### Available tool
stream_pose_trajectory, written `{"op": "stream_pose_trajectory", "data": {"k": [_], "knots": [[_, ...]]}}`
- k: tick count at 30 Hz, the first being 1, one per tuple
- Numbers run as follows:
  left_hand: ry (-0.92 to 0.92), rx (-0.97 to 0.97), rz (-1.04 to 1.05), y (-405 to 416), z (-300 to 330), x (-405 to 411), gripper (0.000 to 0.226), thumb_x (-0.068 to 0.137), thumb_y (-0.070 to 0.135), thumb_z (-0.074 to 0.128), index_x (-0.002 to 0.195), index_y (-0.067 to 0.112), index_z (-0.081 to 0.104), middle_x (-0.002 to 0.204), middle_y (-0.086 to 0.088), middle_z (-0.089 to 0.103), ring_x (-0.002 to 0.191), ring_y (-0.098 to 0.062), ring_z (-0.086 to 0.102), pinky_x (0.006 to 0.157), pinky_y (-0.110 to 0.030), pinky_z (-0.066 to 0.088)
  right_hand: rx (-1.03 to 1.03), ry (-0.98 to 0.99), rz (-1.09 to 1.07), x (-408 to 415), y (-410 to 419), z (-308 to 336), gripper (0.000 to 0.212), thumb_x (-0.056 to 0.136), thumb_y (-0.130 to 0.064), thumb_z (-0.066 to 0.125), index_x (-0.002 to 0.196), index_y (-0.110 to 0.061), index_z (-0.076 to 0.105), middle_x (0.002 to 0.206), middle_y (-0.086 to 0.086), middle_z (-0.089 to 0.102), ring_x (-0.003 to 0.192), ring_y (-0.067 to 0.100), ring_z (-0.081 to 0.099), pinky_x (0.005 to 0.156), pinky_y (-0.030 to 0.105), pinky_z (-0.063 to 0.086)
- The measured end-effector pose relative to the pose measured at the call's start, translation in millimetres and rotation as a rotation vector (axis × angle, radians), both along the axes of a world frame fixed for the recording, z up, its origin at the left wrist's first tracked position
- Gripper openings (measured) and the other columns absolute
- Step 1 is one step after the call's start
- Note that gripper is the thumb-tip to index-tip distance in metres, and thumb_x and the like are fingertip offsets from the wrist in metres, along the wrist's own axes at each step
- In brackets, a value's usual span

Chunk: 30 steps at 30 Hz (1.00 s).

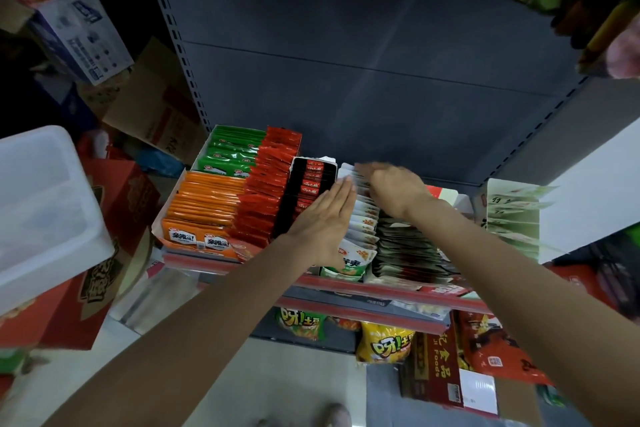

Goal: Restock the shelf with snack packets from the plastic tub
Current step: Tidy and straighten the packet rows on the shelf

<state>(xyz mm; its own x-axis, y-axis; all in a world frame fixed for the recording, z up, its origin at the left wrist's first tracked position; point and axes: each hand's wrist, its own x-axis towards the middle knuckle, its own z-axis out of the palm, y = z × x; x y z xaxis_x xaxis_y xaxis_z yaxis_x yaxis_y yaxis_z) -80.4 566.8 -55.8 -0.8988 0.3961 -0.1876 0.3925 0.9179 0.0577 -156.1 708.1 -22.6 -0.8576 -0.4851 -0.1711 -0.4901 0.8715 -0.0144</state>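
Observation:
My left hand [323, 215] lies flat with straight fingers against the left side of a row of white snack packets [362, 230] on the shelf [381, 282]. My right hand [394, 189] reaches over the far end of that row, blurred, fingers bent down onto the packet tops. Black packets [306, 191] stand just left of my left hand. The translucent plastic tub [41, 204] sits at the left on red cartons.
Orange [204, 204], green [232, 152] and red packets [266, 184] fill a display box on the shelf's left. Dark packets [408, 250] and a pale green box [512, 215] lie to the right. Yellow snack bags [384, 343] hang on the shelf below. Cartons crowd the floor.

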Motion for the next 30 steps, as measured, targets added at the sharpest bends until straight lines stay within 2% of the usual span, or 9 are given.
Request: {"op": "stream_pose_trajectory", "data": {"k": [8,12,14,16,18,20,22,25,30], "knots": [[-0.02,-0.075,-0.013,-3,-1,0,0.124,0.075,0.048,0.071,0.144,0.002,-0.021,0.153,-0.014,-0.027,0.143,-0.023,-0.021,0.114,-0.031,-0.013,0.159,-0.023,0.03,8,0,0,0.048,0.092,-0.011,0.04,0.139,-0.02,0.036,0.117,0.017,0.062,0.109,0.035,0.057,0.087,0.035,0.044],[0.043,-0.042,0.016,-7,0,8,0.117,0.08,0.046,0.068,0.145,0.004,-0.02,0.154,-0.011,-0.026,0.143,-0.02,-0.02,0.115,-0.029,-0.013,0.09,0.1,0.049,14,2,9,0.041,0.095,-0.017,0.039,0.135,-0.019,0.047,0.134,0.01,0.054,0.121,0.027,0.051,0.107,0.032,0.027],[0.09,-0.032,0.033,-6,-1,14,0.112,0.083,0.038,0.067,0.144,0.004,-0.021,0.153,-0.01,-0.027,0.143,-0.02,-0.021,0.113,-0.027,-0.015,0.033,0.16,0.023,30,5,15,0.042,0.093,-0.014,0.043,0.135,-0.015,0.047,0.143,0.007,0.044,0.127,0.026,0.044,0.107,0.032,0.027],[0.158,-0.051,-0.002,-4,-5,22,0.1,0.089,0.03,0.06,0.145,0.003,-0.018,0.154,-0.013,-0.024,0.143,-0.02,-0.019,0.114,-0.028,-0.015,0.034,0.268,0.059,58,6,12,0.039,0.086,-0.013,0.055,0.125,-0.012,0.057,0.128,0.008,0.055,0.115,0.026,0.051,0.097,0.034,0.039],[0.202,-0.067,-0.021,-4,-10,31,0.086,0.094,0.026,0.05,0.146,0.002,-0.014,0.156,-0.014,-0.019,0.144,-0.021,-0.016,0.115,-0.03,-0.013,0.066,0.265,0.088,88,3,4,0.04,0.061,-0.013,0.079,0.1,-0.009,0.069,0.093,0.009,0.067,0.087,0.027,0.062,0.074,0.033,0.051],[0.242,-0.099,-0.021,-5,-15,37,0.076,0.098,0.027,0.039,0.146,0.001,-0.013,0.156,-0.014,-0.016,0.145,-0.022,-0.015,0.112,-0.032,-0.016,0.068,0.2,0.054,104,4,-8,0.038,0.049,-0.002,0.083,0.084,-0.006,0.07,0.08,0.01,0.065,0.077,0.029,0.064,0.062,0.032,0.052],[0.293,-0.114,0.001,-4,-20,39,0.073,0.099,0.029,0.034,0.146,0.001,-0.014,0.156,-0.015,-0.016,0.145,-0.023,-0.014,0.111,-0.033,-0.017,0.021,0.15,0.009,106,2,-10,0.028,0.062,0.003,0.076,0.088,-0.005,0.068,0.089,0.012,0.064,0.086,0.031,0.063,0.066,0.032,0.052],[0.311,-0.116,0.052,-2,-26,40,0.075,0.099,0.029,0.036,0.146,0.002,-0.016,0.156,-0.014,-0.016,0.145,-0.024,-0.014,0.112,-0.034,-0.015,-0.028,0.071,-0.012,92,4,-4,0.023,0.09,-0.017,0.061,0.111,-0.008,0.062,0.112,0.009,0.059,0.106,0.028,0.058,0.084,0.033,0.048],[0.404,-0.176,0.099,-4,-38,44,0.084,0.092,0.036,0.054,0.147,0.001,0.002,0.157,-0.015,0.009,0.146,-0.026,0.009,0.117,-0.037,0.003,-0.044,0.089,-0.054,115,2,9,0.034,0.093,-0.035,0.054,0.119,-0.013,0.057,0.116,0.007,0.054,0.108,0.027,0.055,0.079,0.035,0.047]]}}
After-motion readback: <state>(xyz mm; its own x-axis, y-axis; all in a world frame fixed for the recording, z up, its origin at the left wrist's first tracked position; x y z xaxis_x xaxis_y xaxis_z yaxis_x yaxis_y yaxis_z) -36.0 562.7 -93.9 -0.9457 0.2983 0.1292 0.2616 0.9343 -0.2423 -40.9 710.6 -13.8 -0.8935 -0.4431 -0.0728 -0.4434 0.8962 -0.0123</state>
